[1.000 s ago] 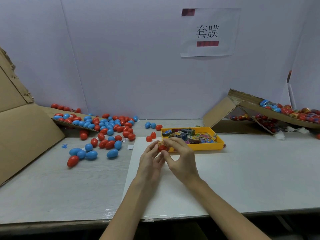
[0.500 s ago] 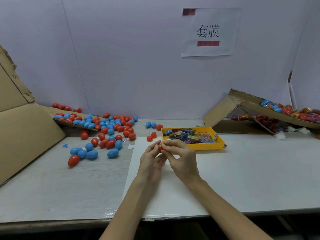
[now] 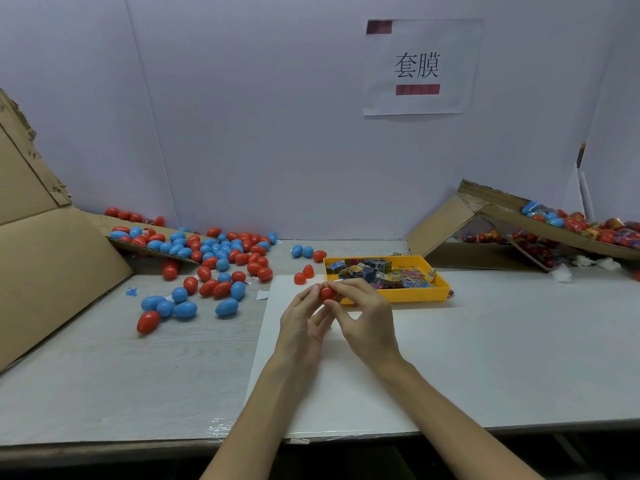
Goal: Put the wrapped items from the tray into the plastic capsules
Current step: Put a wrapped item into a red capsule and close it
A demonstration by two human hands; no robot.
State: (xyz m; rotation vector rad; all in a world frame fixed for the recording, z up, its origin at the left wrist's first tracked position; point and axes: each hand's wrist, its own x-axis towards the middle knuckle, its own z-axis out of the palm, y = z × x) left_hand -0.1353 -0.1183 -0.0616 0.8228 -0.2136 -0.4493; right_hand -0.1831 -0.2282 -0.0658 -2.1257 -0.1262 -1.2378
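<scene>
Capsule (image 3: 326,293): pinched by both my left hand (image 3: 304,322) and right hand (image 3: 365,315); I should press halves squarely, seam clear.

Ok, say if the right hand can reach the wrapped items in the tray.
Likely yes: the right hand sits before the open yellow tray, nothing between, though it pinches a red capsule.

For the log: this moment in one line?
left hand, right hand: hold red capsule | tray: wrapped items inside | closure: cannot tell
</scene>
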